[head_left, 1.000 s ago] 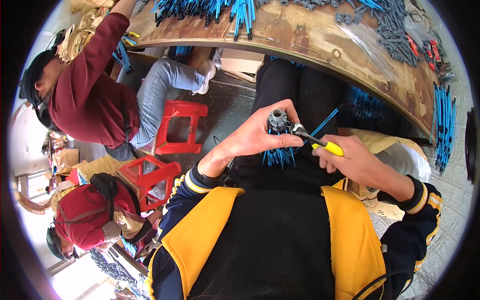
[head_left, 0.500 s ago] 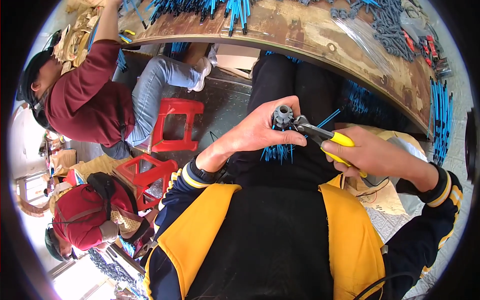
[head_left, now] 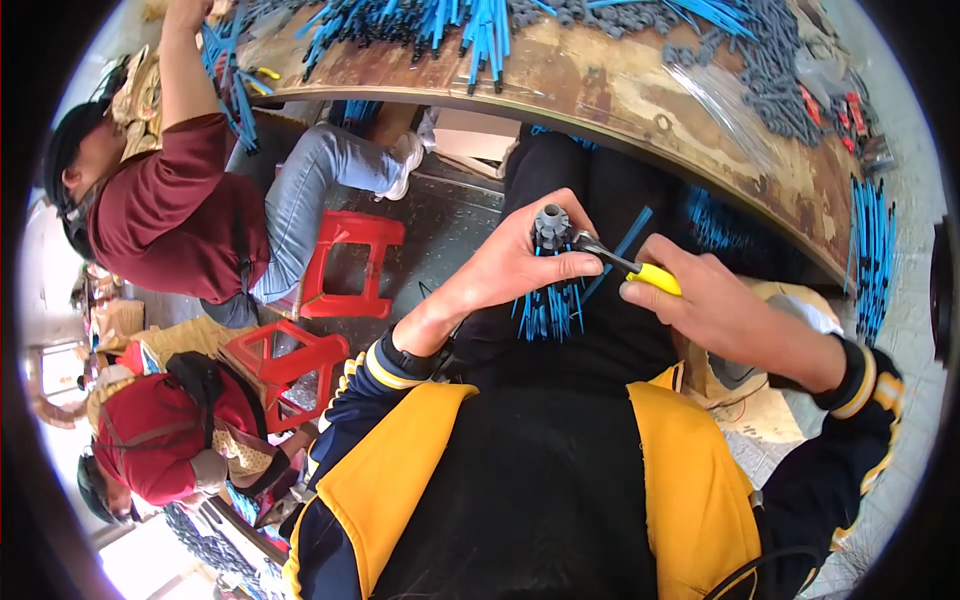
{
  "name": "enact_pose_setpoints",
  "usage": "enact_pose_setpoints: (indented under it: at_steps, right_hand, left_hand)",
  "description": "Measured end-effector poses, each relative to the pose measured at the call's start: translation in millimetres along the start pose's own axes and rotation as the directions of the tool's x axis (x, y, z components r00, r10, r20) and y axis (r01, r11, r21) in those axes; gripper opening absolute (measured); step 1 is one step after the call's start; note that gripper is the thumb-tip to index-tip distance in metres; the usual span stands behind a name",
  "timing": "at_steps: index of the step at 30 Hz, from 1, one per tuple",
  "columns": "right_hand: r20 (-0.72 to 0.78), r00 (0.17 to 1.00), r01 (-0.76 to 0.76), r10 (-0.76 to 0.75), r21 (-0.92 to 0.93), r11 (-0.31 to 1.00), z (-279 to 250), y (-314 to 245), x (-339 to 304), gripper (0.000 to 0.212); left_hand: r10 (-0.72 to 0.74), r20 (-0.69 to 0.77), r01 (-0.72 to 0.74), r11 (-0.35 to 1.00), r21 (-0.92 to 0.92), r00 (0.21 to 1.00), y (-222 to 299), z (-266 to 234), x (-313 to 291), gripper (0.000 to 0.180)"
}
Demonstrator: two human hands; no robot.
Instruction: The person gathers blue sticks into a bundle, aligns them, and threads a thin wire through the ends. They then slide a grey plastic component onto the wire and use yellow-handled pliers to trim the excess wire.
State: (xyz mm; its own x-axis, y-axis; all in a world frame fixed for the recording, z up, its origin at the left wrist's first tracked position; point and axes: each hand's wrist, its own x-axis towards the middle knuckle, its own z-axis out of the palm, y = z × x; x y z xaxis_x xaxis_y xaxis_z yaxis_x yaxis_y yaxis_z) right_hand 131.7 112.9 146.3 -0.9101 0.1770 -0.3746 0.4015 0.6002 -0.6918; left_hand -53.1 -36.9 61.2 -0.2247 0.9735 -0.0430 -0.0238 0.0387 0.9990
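My left hand (head_left: pixel 517 258) is wrapped round a grey ribbed plastic hub (head_left: pixel 551 228). Below the hub hangs a bundle of thin blue rods (head_left: pixel 549 312), over my lap. In my right hand (head_left: pixel 700 300) is a pair of pliers (head_left: pixel 652 277) with yellow handles. The metal jaws rest against the hub's right side, near my left thumb; whether they grip anything there is too small to tell. One loose-looking blue rod (head_left: pixel 628 242) slants up to the right behind the pliers.
Ahead is a wooden table (head_left: pixel 600 85) with heaped blue rods (head_left: pixel 430 30) and grey plastic parts (head_left: pixel 770 85). Another bundle of rods (head_left: pixel 872 265) stands at the right. Two people (head_left: pixel 175 215) work at the left, near red stools (head_left: pixel 350 265).
Both hands have shifted slightly left in the picture, with the hub and pliers. The pliers' yellow handles now show less outside my right hand. The far-left person's arm has moved, with blue rods below it.
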Motion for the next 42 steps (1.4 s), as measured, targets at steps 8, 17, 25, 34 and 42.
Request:
enact_pose_setpoints:
  at_steps: [8, 17, 25, 34, 42]
  right_hand:
    - [0.132, 0.974, -0.217, 0.185, 0.301, 0.929, -12.3, -4.9, -10.5, 0.021]
    - [0.276, 0.944, -0.278, 0.181, 0.371, 0.886, -15.2, -4.8, -8.8, 0.023]
    - [0.301, 0.931, -0.257, 0.206, 0.141, 0.956, -41.0, -20.1, -14.7, 0.026]
    - [0.048, 0.991, -0.117, 0.122, -0.09, 0.989, -26.0, -25.2, -17.8, 0.035]
    - [-0.733, 0.68, -0.234, -0.032, -0.258, 0.937, -37.9, 109.6, -33.2, 0.035]
  left_hand:
    - [0.091, 0.001, -0.089, 0.974, -0.207, 0.996, 1.4, -0.5, -4.9, 0.035]
    - [0.012, 0.092, -0.001, 0.994, -0.112, 0.996, 0.9, 8.9, -7.2, 0.028]
    - [-0.01, 0.149, 0.013, 1.0, -0.021, 0.989, 6.9, 14.9, 0.4, 0.023]
    - [0.092, -0.021, -0.09, 0.994, 0.067, 0.996, 7.9, 23.2, -0.1, 0.023]
    - [0.134, -0.502, -0.213, 0.971, -0.104, 0.854, 18.4, -59.1, -22.3, 0.025]
